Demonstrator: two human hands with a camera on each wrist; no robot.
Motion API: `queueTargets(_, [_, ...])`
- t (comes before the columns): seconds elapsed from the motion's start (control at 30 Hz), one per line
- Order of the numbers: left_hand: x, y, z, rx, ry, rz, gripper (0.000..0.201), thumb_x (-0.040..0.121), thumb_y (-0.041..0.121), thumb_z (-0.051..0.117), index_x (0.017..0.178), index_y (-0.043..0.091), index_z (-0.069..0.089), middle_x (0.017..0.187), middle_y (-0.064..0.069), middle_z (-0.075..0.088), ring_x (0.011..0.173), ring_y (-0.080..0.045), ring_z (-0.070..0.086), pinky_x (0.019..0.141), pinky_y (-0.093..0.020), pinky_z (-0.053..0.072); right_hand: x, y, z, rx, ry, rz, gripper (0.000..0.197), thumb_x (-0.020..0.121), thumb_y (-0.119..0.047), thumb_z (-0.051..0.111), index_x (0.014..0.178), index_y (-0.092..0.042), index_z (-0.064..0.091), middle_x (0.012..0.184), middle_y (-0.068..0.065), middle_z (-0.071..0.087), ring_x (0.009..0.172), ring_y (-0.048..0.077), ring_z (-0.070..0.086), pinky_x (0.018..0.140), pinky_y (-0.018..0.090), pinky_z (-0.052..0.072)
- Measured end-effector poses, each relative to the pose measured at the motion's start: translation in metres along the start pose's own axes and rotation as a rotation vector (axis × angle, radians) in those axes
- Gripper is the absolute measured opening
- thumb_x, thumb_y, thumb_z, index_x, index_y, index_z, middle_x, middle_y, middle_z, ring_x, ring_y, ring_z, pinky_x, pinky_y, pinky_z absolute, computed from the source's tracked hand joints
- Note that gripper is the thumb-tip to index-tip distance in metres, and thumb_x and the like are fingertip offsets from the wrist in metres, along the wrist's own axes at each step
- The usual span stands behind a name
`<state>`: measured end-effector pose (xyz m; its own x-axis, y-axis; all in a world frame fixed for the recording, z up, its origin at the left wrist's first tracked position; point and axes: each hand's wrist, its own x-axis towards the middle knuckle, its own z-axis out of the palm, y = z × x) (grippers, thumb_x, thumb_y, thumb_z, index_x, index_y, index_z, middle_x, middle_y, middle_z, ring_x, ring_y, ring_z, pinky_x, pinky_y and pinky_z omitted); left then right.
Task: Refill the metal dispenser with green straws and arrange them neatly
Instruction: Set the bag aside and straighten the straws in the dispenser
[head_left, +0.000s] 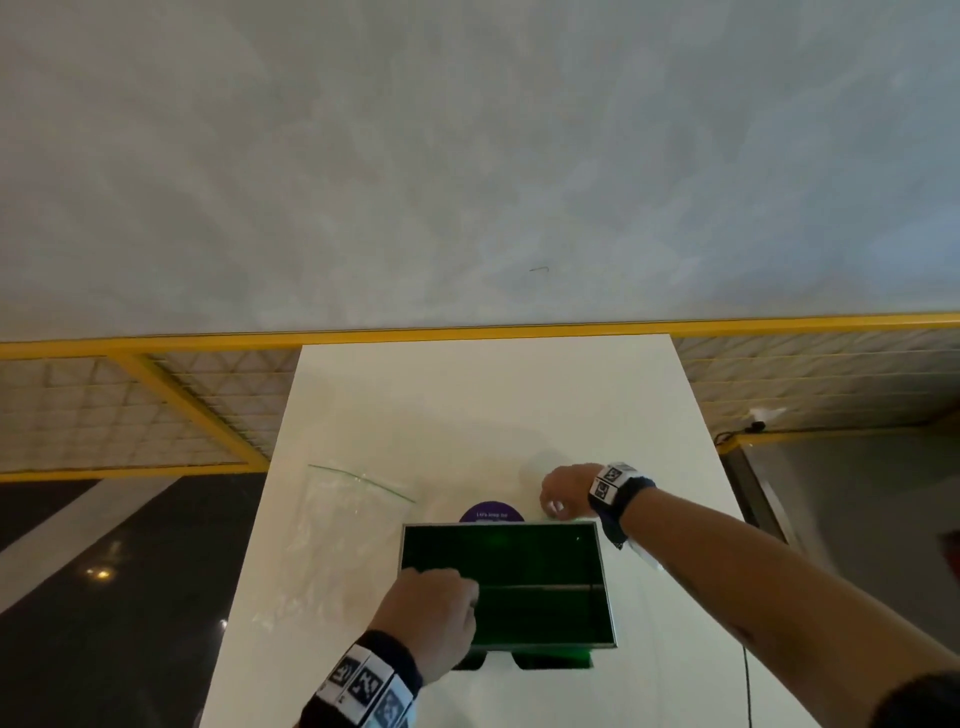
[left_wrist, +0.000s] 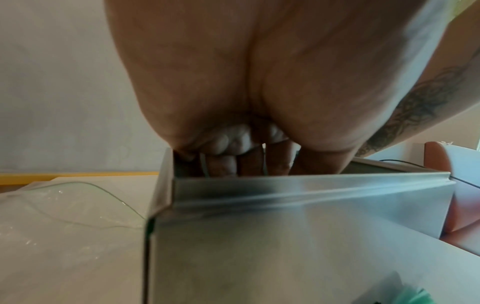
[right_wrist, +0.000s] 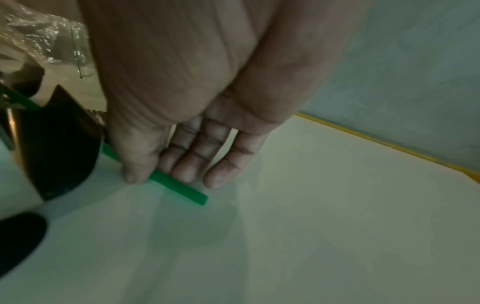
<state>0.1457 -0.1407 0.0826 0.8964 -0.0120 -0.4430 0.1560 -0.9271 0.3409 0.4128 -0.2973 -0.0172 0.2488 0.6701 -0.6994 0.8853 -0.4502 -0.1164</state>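
2 hands work at a white table (head_left: 483, 410), seen from the head camera with banded wrists low in the frame. Nearest, the left hand (head_left: 434, 613) reaches over the near-left corner of the dispenser (head_left: 506, 587), an open-topped metal box standing near the table's front edge; in the left wrist view its fingers (left_wrist: 226, 164) curl down over the rim into the box, and whether they grip anything inside cannot be told. The box interior looks dark green, with a thin bar running across it, and single straws inside cannot be made out. At the box's front foot some green shows through an opening (head_left: 563, 661). Left of the box lies a clear bag (head_left: 332, 525), flat and crumpled on the table, its mouth edged with a thin green line. Just behind the box a purple disc (head_left: 491, 513) with white lettering, too small to read, peeks over the far rim. Beside the far-right corner, the right hand (head_left: 563, 493) is down at the tabletop; the right wrist view shows its thumb and fingers pinching 1 straw (right_wrist: 179, 186), which lies on the table just beside the box. Behind the table run a yellow rail (head_left: 467, 332) and a pale wall
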Motion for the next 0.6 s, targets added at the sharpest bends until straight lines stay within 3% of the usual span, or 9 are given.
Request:
queueTargets(0.1, [0.002, -0.001, 0.006, -0.009, -0.002, -0.002, 0.029, 0.104, 0.032, 0.038, 0.100, 0.023, 0.066, 0.097, 0.006, 0.065, 0.088, -0.014, 0.062, 0.094, -0.034, 0.046, -0.012, 0.014, 0.003, -0.023, 0.047, 0.104, 0.008, 0.092, -0.026, 0.055, 0.085, -0.028, 0.059, 0.103, -0.003, 0.064, 0.088, 0.024, 0.063, 0.077, 0.036, 0.055])
queueTargets(0.17, [0.002, -0.003, 0.006, -0.022, 0.018, 0.003, 0.028, 0.104, 0.031, 0.039, 0.099, 0.023, 0.066, 0.097, 0.006, 0.065, 0.087, -0.013, 0.062, 0.089, -0.031, 0.046, -0.030, 0.029, -0.001, -0.021, 0.072, 0.201, 0.008, 0.090, -0.024, 0.055, 0.090, -0.026, 0.062, 0.103, -0.002, 0.063, 0.086, 0.024, 0.064, 0.073, 0.033, 0.052])
queueTargets(0.33, [0.001, -0.012, 0.003, -0.166, 0.116, 0.022, 0.026, 0.104, 0.025, 0.041, 0.104, 0.024, 0.067, 0.097, 0.007, 0.062, 0.085, -0.008, 0.058, 0.070, -0.014, 0.038, -0.116, 0.059, -0.018, 0.117, 0.263, 0.407, 0.017, 0.088, -0.029, 0.050, 0.097, -0.034, 0.063, 0.104, -0.008, 0.063, 0.089, 0.017, 0.063, 0.081, 0.038, 0.056])
queueTargets(0.47, [-0.002, -0.021, -0.010, -0.365, 0.250, -0.021, 0.025, 0.101, 0.016, 0.046, 0.099, 0.028, 0.067, 0.091, 0.014, 0.063, 0.084, 0.001, 0.057, 0.072, -0.011, 0.040, -0.186, 0.013, -0.032, 0.236, 0.443, 0.384, 0.012, 0.092, -0.039, 0.060, 0.098, -0.046, 0.067, 0.094, -0.018, 0.061, 0.081, 0.002, 0.061, 0.077, 0.031, 0.058])
queueTargets(0.6, [-0.005, -0.029, -0.028, -0.587, 0.362, -0.149, 0.030, 0.100, 0.008, 0.047, 0.089, 0.028, 0.067, 0.086, 0.009, 0.069, 0.078, -0.005, 0.066, 0.068, -0.018, 0.048, -0.201, -0.069, -0.034, 0.262, 0.443, 0.242, 0.022, 0.097, -0.038, 0.053, 0.110, -0.037, 0.072, 0.099, -0.015, 0.063, 0.087, 0.007, 0.062, 0.080, 0.032, 0.055])
